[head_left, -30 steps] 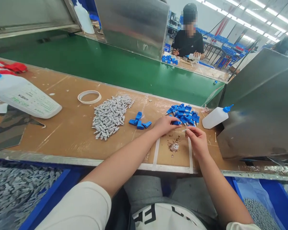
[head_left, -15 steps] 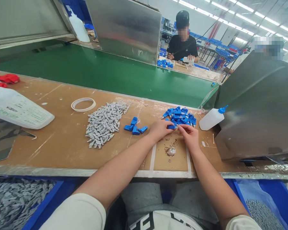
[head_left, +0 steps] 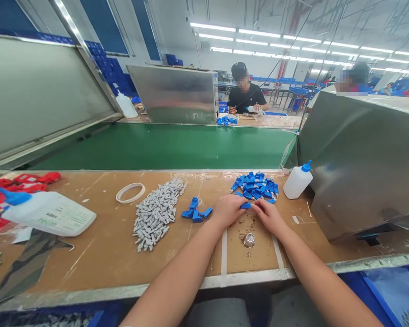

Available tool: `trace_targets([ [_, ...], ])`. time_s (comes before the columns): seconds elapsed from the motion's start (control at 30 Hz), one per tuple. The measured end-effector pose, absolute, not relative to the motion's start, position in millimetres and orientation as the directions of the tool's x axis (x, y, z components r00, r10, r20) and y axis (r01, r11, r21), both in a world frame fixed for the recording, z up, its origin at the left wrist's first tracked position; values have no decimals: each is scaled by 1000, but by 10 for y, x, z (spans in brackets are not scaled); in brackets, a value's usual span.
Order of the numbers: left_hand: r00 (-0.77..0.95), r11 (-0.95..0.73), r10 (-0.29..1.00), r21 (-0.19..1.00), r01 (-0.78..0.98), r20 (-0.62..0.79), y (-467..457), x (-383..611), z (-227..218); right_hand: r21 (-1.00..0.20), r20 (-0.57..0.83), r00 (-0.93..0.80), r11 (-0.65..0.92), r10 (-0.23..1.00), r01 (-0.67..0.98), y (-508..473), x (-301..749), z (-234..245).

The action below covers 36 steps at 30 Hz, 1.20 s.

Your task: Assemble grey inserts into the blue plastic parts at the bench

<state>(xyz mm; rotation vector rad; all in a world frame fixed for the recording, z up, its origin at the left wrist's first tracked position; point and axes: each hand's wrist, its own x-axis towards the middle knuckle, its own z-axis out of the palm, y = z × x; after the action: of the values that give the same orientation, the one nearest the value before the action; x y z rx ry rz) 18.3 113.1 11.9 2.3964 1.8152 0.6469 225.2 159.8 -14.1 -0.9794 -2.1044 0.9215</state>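
Observation:
Between the fingers of my left hand [head_left: 227,210] is a small blue plastic part [head_left: 246,205], held level just above the worktop. My right hand [head_left: 267,215] is closed in a pinch at the part's right end; whatever lies between its fingertips is too small to make out. Right behind both hands is a heap of similar blue parts [head_left: 255,185], some with pale tips. Nearer to me, a small shiny metal cup [head_left: 248,240] sits on the board between two strips of white tape. Several loose blue parts [head_left: 196,212] lie left of my left hand.
A pile of small grey parts [head_left: 159,213] and a tape roll [head_left: 130,193] lie to the left. Further left are a large white bottle [head_left: 54,212] and red parts [head_left: 30,181]. A squeeze bottle [head_left: 297,182] stands at right by a metal panel [head_left: 357,159]. Beyond runs a green belt [head_left: 177,145].
The head view has tilted up and levelled, so the bench sits lower in the picture. Both hands stay together at the blue part, with little visible change in their hold.

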Motion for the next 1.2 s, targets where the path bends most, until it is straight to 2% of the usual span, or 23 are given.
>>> trace_targets([
  [0.1,244,-379,907,408,831,344,1102,155,145,-752,257,-568,531,782,391,1602,2284,-151],
  [0.17,197,-381,912,566,731,359,1086,134,176,-765,260,-555,519,790,380,1615,2295,-144],
  [0.23,72,-327,935,771,546,346,1089,116,202,-790,269,-524,496,808,360,1622,2296,-127],
  [0.3,-116,-280,943,933,224,311,1117,110,214,-806,281,-516,491,809,331,1607,2279,-110],
  [0.33,-206,-275,939,961,30,275,1139,114,213,-806,287,-530,500,798,317,1591,2262,-105],
  [0.4,-323,-291,928,905,-311,187,1192,141,200,-790,295,-583,537,757,297,1545,2214,-106],
  [0.43,-349,-299,925,852,-429,148,1217,162,190,-775,294,-617,560,731,294,1519,2185,-112],
  [0.5,-363,-295,927,775,-558,91,1259,208,171,-735,285,-681,610,675,297,1472,2128,-129],
  [0.63,-323,-248,945,748,-616,47,1279,267,139,-659,274,-741,681,613,320,1423,2068,-154],
  [0.77,-257,-224,964,744,-630,72,1240,282,113,-615,237,-778,710,581,344,1425,2085,-152],
  [0.97,-184,-214,975,761,-612,126,1199,342,111,-592,287,-799,753,529,286,1429,2086,-200],
  [1.2,-202,-197,975,752,-629,87,1182,406,81,-639,254,-782,706,569,306,1440,2073,-223],
])
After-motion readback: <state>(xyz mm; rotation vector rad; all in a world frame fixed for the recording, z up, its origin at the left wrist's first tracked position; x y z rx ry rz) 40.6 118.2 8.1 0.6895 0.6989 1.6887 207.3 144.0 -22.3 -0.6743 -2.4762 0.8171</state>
